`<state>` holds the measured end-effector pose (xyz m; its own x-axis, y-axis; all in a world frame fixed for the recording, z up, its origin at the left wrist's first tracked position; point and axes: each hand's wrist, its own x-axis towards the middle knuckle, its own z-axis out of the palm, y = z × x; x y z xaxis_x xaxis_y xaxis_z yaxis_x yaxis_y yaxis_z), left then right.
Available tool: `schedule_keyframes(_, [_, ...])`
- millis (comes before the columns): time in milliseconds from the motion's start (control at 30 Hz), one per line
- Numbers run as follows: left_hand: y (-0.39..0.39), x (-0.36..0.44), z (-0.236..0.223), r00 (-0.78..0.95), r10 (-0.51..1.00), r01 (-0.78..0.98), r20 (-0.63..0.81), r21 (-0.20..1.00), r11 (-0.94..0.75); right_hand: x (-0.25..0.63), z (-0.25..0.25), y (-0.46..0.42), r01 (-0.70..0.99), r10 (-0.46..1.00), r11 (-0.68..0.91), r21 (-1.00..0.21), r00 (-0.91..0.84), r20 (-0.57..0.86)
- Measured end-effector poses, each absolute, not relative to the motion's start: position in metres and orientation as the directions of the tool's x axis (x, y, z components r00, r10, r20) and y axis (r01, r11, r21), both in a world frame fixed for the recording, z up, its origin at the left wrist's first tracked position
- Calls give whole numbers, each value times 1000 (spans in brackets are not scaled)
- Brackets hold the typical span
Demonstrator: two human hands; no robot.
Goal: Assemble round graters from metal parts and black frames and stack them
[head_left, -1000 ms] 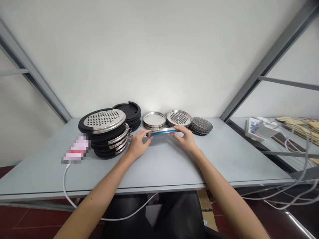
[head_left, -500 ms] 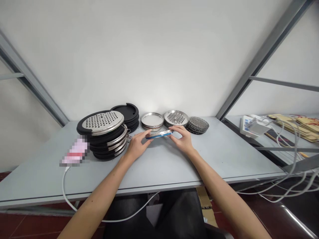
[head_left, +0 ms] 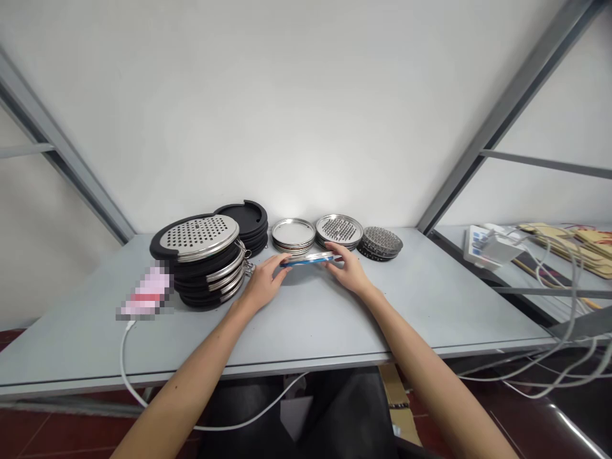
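Held above the table between both hands is a thin round metal disc [head_left: 308, 258], seen nearly edge-on, with blue along its lower edge. My left hand [head_left: 265, 280] pinches its left rim between thumb and fingers. At the right rim, my right hand [head_left: 348, 271] grips it the same way. Just behind stand a stack of plain silver round plates [head_left: 293, 231] and a stack of silver grater plates with raised teeth [head_left: 338, 227]. Darker perforated metal discs [head_left: 382, 240] are piled to the right of these.
Black round holders with silver grater discs [head_left: 198, 237] form a tall stack at left; plain black holders [head_left: 243, 217] stand behind it. A blurred pink item [head_left: 146, 293] has a white cable. Beyond the grey frame lie a power strip [head_left: 478, 247] and wooden pieces [head_left: 559, 239].
The metal disc is a little more level, its right end slightly lower. Both hands keep their hold on it. The whole view has shifted slightly.
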<state>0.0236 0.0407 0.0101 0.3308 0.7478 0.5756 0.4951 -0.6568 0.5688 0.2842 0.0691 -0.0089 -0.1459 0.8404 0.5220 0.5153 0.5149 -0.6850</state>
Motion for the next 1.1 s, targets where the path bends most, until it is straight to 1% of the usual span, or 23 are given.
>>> schedule_keyframes(100, [41, 24, 8, 329, 761, 507, 559, 576, -641, 284, -3, 67, 474, 794, 583, -660, -161, 586])
schedule_keyframes(233, [44, 24, 7, 286, 770, 565, 570, 549, -616, 280, 7, 60, 424, 720, 659, -621, -119, 683])
schedule_keyframes(300, [44, 24, 8, 287, 753, 574, 592, 523, -630, 277, 10, 56, 424, 687, 688, -589, -119, 717])
schedule_keyframes(400, [42, 25, 10, 311, 720, 551, 621, 499, -669, 273, 10, 52, 466, 649, 705, -534, -122, 751])
schedule_keyframes(467, [41, 25, 11, 328, 703, 533, 631, 491, -689, 272, 9, 50, 489, 642, 702, -518, -121, 757])
schedule_keyframes(633, [39, 26, 11, 334, 686, 533, 646, 471, -703, 269, 5, 49, 474, 646, 717, -512, -176, 742])
schedule_keyframes(867, [38, 27, 11, 382, 654, 509, 653, 442, -739, 260, 8, 43, 459, 596, 770, -443, -272, 755])
schedule_keyframes(967, [39, 27, 11, 378, 661, 518, 648, 444, -731, 259, 8, 44, 486, 625, 746, -456, -273, 731])
schedule_keyframes(1100, [40, 26, 10, 370, 676, 539, 638, 445, -715, 265, 4, 52, 565, 684, 672, -479, -226, 694])
